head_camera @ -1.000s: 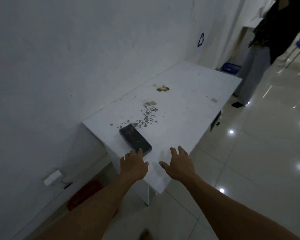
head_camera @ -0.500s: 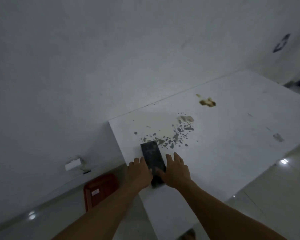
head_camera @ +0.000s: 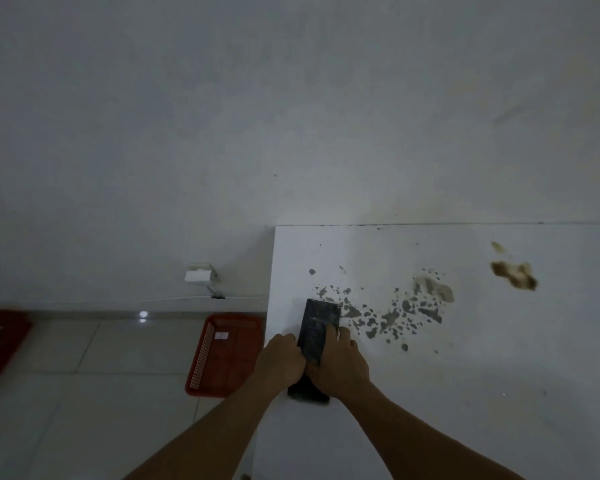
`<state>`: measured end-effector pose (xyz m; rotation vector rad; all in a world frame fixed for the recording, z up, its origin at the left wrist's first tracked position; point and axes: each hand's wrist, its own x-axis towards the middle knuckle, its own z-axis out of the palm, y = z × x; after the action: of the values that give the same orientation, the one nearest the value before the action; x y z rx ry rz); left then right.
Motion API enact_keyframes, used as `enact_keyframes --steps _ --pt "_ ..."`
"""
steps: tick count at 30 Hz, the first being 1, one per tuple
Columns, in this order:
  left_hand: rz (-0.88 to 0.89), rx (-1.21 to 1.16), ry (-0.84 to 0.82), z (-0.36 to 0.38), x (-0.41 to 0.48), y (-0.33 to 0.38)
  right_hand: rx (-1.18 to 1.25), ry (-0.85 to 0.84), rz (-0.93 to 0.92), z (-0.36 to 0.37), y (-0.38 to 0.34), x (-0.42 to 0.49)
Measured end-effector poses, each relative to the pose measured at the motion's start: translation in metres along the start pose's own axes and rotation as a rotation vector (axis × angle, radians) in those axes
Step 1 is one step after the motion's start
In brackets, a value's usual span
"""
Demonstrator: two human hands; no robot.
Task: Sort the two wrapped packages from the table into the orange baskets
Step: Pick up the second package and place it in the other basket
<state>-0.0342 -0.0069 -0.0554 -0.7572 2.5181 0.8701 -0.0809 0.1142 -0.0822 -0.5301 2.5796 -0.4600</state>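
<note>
Lower centre of frame: left hand [head_camera: 280, 358] and right hand [head_camera: 340, 362] closed from either side on dark wrapped package [head_camera: 317, 327], lying flat near left edge of white table [head_camera: 482, 375]. Left of table, on floor: orange basket [head_camera: 222, 355]; second basket [head_camera: 0, 344] at far left edge.

Your hands hide the dark package's [head_camera: 317, 327] middle, second orange basket [head_camera: 0, 344] cut off at left edge, its contents unreadable

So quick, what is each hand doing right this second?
Left hand: closed on the left side of the dark wrapped package.
Right hand: closed on its right side, fingers over the top.
</note>
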Motion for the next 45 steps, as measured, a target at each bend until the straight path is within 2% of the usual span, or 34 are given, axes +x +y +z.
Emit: enact_keyframes --steps 6,13,20,27,31,36,41,45 --pt "-0.027 -0.086 0.043 0.009 -0.003 0.009 -0.003 0.013 -0.055 0.006 0.007 0.001" --pt "-0.016 -0.146 0.123 0.008 -0.002 0.023 0.139 -0.014 0.000 0.001 0.012 0.006" --pt "-0.044 -0.286 0.164 -0.002 0.002 0.034 0.429 0.037 0.018 -0.021 0.027 0.014" --pt "-0.065 -0.358 0.095 -0.008 0.008 0.049 0.541 0.041 0.015 -0.032 0.036 0.016" --pt "-0.103 -0.349 0.068 -0.008 0.012 0.055 0.545 0.017 -0.045 -0.034 0.036 0.013" --pt "-0.160 -0.305 0.175 -0.014 0.017 0.061 0.552 -0.079 -0.147 -0.041 0.036 0.010" --pt "-0.139 -0.276 0.214 -0.018 0.018 0.069 0.529 -0.050 -0.210 -0.046 0.038 0.005" --pt "-0.103 -0.453 0.164 -0.016 0.021 0.070 0.819 -0.002 -0.143 -0.053 0.039 0.006"
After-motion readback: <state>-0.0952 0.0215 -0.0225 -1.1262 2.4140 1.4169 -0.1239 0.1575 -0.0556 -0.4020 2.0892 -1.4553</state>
